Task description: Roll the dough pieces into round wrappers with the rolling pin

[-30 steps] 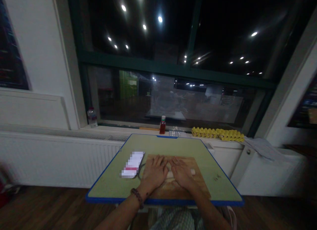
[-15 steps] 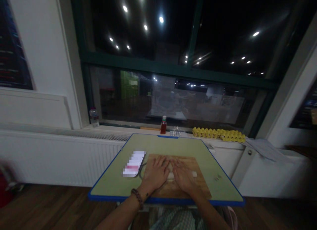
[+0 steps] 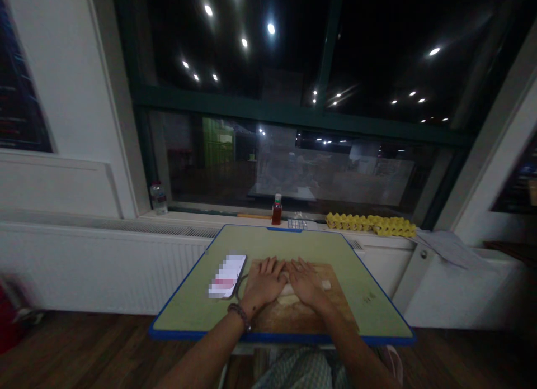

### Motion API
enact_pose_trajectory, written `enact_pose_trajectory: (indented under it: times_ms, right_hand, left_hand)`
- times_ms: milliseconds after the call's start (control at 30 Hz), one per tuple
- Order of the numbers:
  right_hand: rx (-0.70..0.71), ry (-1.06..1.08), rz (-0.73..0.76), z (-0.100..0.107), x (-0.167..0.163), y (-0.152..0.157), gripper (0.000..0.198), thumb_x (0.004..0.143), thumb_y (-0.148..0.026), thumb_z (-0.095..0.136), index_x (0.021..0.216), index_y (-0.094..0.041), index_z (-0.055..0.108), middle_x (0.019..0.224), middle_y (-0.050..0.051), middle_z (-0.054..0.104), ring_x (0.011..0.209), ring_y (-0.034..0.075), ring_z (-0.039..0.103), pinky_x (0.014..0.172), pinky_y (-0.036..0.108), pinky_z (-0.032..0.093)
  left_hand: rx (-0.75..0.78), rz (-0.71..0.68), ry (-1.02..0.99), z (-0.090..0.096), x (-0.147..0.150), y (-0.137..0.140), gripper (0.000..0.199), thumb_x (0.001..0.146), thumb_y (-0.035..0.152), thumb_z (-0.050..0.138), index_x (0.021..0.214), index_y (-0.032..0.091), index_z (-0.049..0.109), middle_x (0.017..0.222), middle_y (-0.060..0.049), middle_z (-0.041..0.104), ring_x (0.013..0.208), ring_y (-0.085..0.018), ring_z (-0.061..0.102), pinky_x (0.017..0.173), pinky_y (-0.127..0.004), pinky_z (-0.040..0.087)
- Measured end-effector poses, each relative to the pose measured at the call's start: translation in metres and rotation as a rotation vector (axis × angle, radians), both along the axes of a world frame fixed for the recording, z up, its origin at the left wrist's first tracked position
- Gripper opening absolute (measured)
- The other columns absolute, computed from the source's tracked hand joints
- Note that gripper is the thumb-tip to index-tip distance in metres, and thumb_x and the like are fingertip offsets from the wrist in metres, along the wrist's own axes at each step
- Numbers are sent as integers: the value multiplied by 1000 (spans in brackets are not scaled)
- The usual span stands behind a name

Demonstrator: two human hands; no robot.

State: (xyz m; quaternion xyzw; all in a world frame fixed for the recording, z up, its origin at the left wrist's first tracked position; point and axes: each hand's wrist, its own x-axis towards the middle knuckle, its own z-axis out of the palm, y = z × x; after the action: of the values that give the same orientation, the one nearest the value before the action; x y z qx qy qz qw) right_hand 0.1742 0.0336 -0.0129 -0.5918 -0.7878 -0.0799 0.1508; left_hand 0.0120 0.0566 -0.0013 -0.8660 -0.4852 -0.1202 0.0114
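Panel (image 3: 20, 98) on the white wall (image 3: 62, 70), far left: dark, its markings too blurred to read. A white radiator (image 3: 84, 266) runs below. On the window sill (image 3: 193, 217) stands a clear bottle (image 3: 158, 199), red-capped, its label too small to make out. On a blue-edged green table (image 3: 188, 311) lies a phone (image 3: 229, 276) — its lit screen pixelated. Just right of it, the left hand (image 3: 265, 284), a bracelet (image 3: 240, 316) at its wrist, rests palm down, fingers spread, on a pale roll (image 3: 288, 290) atop a wooden board (image 3: 285, 319). Beyond, a small white-capped bottle (image 3: 276, 211) holding reddish-brown liquid stands on the sill. The right hand (image 3: 305, 283), likewise flat with fingers spread, covers more of the roll — a pale end shows past it. Farther right are a bumpy yellow tray (image 3: 371, 224), contents unclear, and loose papers (image 3: 448, 248).
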Motion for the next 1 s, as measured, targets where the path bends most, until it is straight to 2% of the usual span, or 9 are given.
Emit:
enact_pose_trajectory:
  times_ms: [100, 200, 400, 533, 700, 833, 1000]
  right_hand:
    - [-22, 9, 17, -2, 0, -20, 48, 97, -20, 24, 133, -12, 54, 141, 9, 50, 137, 20, 36, 117, 41, 22]
    - [-9, 25, 55, -5, 1, -33, 49, 96, -19, 23, 136, -14, 51, 145, 8, 46, 139, 19, 33, 117, 41, 25]
    - [110, 50, 48, -16, 3, -45, 49, 97, -19, 23, 134, -12, 53, 141, 10, 50, 136, 19, 38, 114, 40, 33]
    - [111, 65, 59, -15, 3, -54, 48, 97, -21, 23, 132, -11, 55, 140, 11, 51, 136, 20, 39, 113, 40, 35]
    - [23, 48, -10, 1, -4, -46, 48, 96, -19, 24, 131, -9, 56, 139, 13, 51, 135, 20, 40, 113, 39, 33]
    - [-34, -17, 14, 13, -8, -29, 47, 95, -15, 26, 131, -7, 55, 140, 13, 50, 136, 20, 39, 116, 38, 26]
    - [29, 4, -12, 6, -10, -33, 44, 93, -14, 33, 130, -8, 55, 139, 13, 50, 134, 20, 41, 114, 36, 30]
  left_hand:
    - [42, -110, -27, -5, -4, -15, 50, 100, 37, 23, 145, 23, 39, 151, -10, 37, 141, -27, 27, 113, -52, 20]
    - [71, -155, -54, -6, -7, -24, 49, 100, 37, 24, 145, 24, 38, 152, -8, 36, 142, -26, 26, 114, -50, 22]
    - [138, -180, -80, 1, -8, -40, 46, 99, 34, 31, 144, 26, 40, 153, -6, 36, 141, -25, 29, 115, -49, 24]
    - [138, -199, -51, 5, -8, -47, 47, 99, 32, 32, 145, 24, 37, 152, -7, 36, 141, -24, 27, 115, -48, 24]
    - [152, -177, -69, 2, -6, -38, 45, 99, 32, 29, 142, 25, 42, 152, -7, 37, 142, -24, 27, 116, -47, 22]
    - [132, -123, -70, -5, -2, -19, 47, 100, 33, 27, 143, 23, 41, 151, -8, 38, 142, -25, 27, 116, -48, 20]
    - [145, -139, -61, -8, -3, -23, 48, 100, 34, 27, 144, 21, 40, 151, -8, 38, 141, -24, 28, 116, -47, 22]
